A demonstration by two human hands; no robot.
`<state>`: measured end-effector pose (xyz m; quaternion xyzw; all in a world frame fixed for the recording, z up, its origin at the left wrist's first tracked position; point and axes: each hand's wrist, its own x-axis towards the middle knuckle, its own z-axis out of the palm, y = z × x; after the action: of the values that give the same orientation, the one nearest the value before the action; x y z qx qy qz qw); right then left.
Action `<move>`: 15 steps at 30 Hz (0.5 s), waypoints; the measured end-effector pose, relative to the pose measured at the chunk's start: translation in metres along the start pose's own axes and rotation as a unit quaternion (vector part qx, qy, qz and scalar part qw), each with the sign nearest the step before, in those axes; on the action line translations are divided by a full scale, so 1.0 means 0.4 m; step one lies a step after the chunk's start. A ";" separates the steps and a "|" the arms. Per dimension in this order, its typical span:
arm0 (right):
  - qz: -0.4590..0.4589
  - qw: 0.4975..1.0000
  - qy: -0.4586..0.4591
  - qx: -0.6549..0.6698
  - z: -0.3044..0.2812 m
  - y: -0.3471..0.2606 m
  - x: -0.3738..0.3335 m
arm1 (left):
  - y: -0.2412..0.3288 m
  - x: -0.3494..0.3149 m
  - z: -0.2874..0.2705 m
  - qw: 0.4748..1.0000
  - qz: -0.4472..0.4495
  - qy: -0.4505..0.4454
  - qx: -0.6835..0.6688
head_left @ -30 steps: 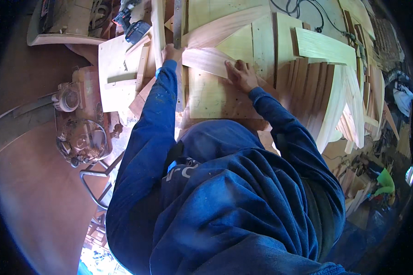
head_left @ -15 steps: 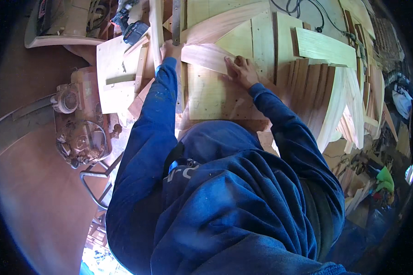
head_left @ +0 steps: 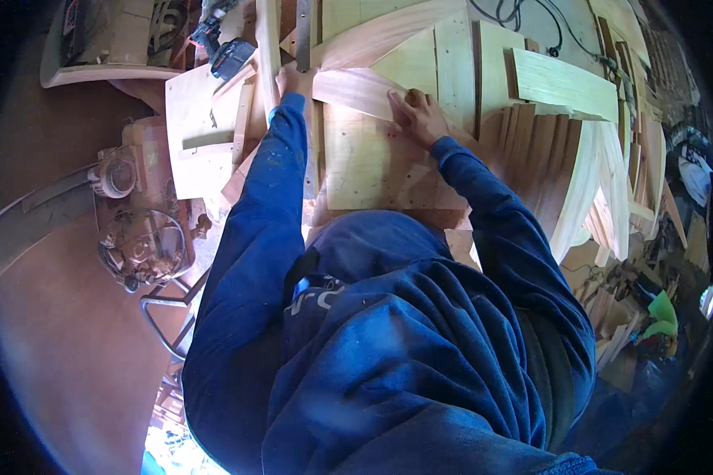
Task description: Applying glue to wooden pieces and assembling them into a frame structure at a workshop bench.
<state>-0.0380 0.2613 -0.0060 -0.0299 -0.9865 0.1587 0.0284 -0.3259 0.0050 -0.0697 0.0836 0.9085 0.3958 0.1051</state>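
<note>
A pale, slightly curved wooden board (head_left: 355, 89) lies across the light wooden bench top, its left end beside an upright strip. My right hand (head_left: 421, 119) grips the board's right end, thumb on its upper face and fingers bent at the far edge. My left hand (head_left: 295, 81) rests by the board's left end, between a tall wooden rail (head_left: 268, 47) and a dark metal bar (head_left: 303, 36); its fingers are mostly hidden there. Beyond the board, a second curved wooden piece (head_left: 388, 33) slants up to the right.
A cordless power tool (head_left: 228, 57) sits at the far left near loose offcuts. Several boards (head_left: 535, 142) stand stacked to the right, with a pale plank (head_left: 564, 83) above them. Black cables (head_left: 558, 39) run at the far right. A dusty machine (head_left: 142, 206) stands at the left.
My right hand shifts very slightly, its fingers drawn in a little more along the board. Otherwise the hands and board stay almost in place.
</note>
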 end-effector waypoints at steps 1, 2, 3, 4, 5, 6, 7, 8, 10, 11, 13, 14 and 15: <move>0.000 1.000 0.003 0.000 0.006 0.005 0.003 | -0.002 0.006 0.003 1.000 -0.010 -0.002 0.012; 0.012 1.000 -0.013 -0.002 0.011 0.010 0.005 | 0.000 0.009 0.005 1.000 0.013 0.011 0.017; 0.000 1.000 0.009 0.002 0.013 0.014 0.008 | 0.007 0.008 0.005 0.999 0.023 0.015 0.023; 0.000 1.000 0.011 0.005 0.014 0.017 0.010 | 0.016 0.006 0.002 0.999 0.016 0.007 0.043; 0.008 1.000 -0.002 0.006 0.014 0.019 0.013 | 0.028 0.002 -0.001 0.999 0.019 0.020 0.039; -0.001 1.000 0.015 0.010 0.012 0.020 0.015 | 0.040 -0.008 -0.002 0.999 0.005 0.020 0.047; -0.001 1.000 0.016 0.013 0.009 0.021 0.017 | 0.053 -0.013 -0.006 0.998 -0.004 0.022 0.060; 0.000 1.000 0.014 0.013 0.006 0.022 0.019 | 0.065 -0.013 -0.011 0.998 -0.010 0.021 0.061; -0.006 1.000 0.024 0.012 0.001 0.022 0.027 | 0.084 -0.014 -0.019 0.997 -0.015 0.016 0.078; 0.001 1.000 0.012 0.010 -0.001 0.021 0.031 | 0.092 -0.012 -0.023 0.995 -0.019 0.020 0.092; -0.007 1.000 0.023 0.006 -0.005 0.023 0.038 | 0.105 -0.004 -0.026 0.991 -0.032 0.020 0.129; -0.004 1.000 0.017 -0.001 -0.006 0.025 0.040 | 0.110 -0.004 -0.025 0.994 -0.003 0.047 0.101; 0.000 1.000 0.011 0.004 -0.006 0.027 0.042 | 0.114 -0.007 -0.022 0.994 0.025 0.074 0.072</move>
<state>-0.0541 0.2733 -0.0063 -0.0319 -0.9855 0.1620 0.0390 -0.3225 0.0288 -0.0297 0.0846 0.9376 0.3366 0.0213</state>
